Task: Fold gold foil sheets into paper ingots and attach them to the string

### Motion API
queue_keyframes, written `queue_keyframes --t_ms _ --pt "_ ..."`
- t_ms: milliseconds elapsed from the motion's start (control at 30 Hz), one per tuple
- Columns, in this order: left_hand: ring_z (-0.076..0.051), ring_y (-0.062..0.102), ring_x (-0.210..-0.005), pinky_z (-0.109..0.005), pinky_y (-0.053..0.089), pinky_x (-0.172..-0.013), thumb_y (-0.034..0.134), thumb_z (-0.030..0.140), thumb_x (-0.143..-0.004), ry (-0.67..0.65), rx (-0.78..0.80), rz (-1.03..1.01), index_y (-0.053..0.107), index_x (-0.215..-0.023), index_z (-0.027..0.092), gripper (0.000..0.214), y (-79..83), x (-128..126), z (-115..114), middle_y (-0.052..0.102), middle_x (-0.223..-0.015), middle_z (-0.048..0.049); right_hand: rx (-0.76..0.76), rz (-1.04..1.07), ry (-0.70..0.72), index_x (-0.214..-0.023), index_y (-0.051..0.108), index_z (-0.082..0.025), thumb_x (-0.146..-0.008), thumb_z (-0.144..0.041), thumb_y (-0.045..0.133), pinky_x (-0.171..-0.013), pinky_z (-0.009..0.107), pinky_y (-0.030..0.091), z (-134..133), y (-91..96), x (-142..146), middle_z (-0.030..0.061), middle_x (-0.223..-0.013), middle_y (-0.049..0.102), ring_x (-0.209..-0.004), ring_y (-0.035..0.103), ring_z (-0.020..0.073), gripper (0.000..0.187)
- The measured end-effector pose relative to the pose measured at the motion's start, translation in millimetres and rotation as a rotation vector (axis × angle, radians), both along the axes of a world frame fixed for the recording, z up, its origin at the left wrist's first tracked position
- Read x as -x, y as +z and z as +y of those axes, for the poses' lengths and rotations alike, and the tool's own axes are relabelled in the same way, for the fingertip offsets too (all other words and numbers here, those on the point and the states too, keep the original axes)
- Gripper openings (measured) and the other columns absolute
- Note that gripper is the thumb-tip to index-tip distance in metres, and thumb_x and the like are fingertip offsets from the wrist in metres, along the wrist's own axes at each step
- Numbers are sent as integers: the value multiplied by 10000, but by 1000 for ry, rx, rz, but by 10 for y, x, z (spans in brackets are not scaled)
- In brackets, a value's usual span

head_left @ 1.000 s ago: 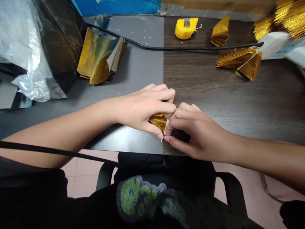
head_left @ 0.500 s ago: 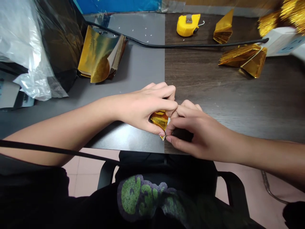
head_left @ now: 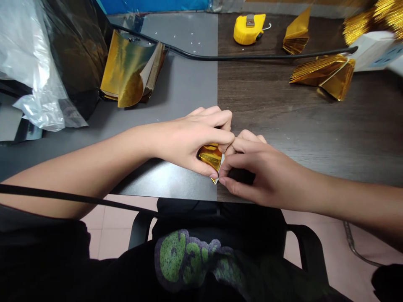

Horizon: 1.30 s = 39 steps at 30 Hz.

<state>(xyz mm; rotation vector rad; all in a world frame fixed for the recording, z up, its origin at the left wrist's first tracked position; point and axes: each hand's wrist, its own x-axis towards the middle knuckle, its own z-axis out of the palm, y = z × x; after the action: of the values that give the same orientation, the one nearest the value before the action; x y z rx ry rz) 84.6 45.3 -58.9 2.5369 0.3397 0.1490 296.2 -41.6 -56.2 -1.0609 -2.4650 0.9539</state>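
Observation:
A small folded piece of gold foil paper sits near the table's front edge, pinched between both hands. My left hand curls over it from the left, thumb and fingers closed on the fold. From the right, my right hand meets it, fingertips pressed together on the paper's right edge. Most of the paper is hidden under the fingers; only a gold corner shows.
A stack of gold foil sheets lies at the back left beside plastic bags. A yellow tape measure, folded gold pieces and a black cable lie at the back. A white box stands far right.
Both hands have stayed on the gold paper with only slight finger shifts; the view has tilted a little.

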Motion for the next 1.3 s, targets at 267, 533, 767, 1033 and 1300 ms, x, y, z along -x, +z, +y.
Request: queue_keyframes --t_ms 267,533,767,1033,1300 --pt "-263 502 -1090 -385 378 -962 777 502 -770 8 5 5 669 -929 235 330 5 -9 -1 569 -1104 -69 -81 37 -70 -765 691 -225 -818 -191 692 -747 369 304 -41 -83 33 36 -854 639 -899 497 230 64" --pt "-266 497 -1097 -384 377 -955 766 520 -788 -4 -15 19 658 -920 218 347 5 -7 -3 556 -1107 -81 -109 14 -67 -819 674 -222 -841 -223 689 -738 363 313 -41 -84 27 39 -844 646 -893 501 236 27" --pt "-271 498 -1105 -389 371 -974 764 569 -786 -6 17 13 675 -915 231 372 1 -4 10 563 -1107 -77 -108 -37 -44 -835 678 -221 -884 -251 646 -744 360 315 -20 -58 21 48 -875 658 -882 492 228 65" --pt "-272 505 -1094 -404 386 -981 762 509 -787 8 26 -9 664 -888 236 308 16 -2 -19 567 -1091 -79 -93 -37 4 -814 634 -210 -872 -212 623 -721 350 291 21 -36 7 56 -923 665 -861 468 223 58" --pt "-273 497 -1112 -408 391 -982 745 463 -800 -9 -7 29 656 -894 225 271 38 5 -22 552 -1121 -88 -54 -27 92 -895 640 -213 -868 -188 610 -760 351 323 105 -8 -55 48 -927 655 -899 486 228 47"
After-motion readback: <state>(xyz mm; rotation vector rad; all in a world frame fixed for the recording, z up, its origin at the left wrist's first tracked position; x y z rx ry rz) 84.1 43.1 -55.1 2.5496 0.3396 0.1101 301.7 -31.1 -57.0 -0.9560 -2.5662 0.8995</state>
